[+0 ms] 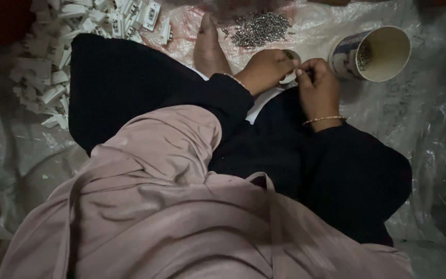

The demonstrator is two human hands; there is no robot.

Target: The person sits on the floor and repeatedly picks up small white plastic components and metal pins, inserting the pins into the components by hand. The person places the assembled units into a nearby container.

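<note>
Both grips, our left hand [267, 70] and right hand [317, 88], pinch one small white plastic piece [288, 78]; cup [375, 54] at 2 o'clock.

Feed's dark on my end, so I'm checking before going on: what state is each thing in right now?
Left hand: fingertips pinched on a small white part.
Right hand: fingertips meeting the left hand's, at the same part.
Cup: tipped on its side, mouth open, a few small metal pieces inside.
Metal pins: loose heap on the plastic sheet.
White plastic parts: scattered pile, upper left.
</note>
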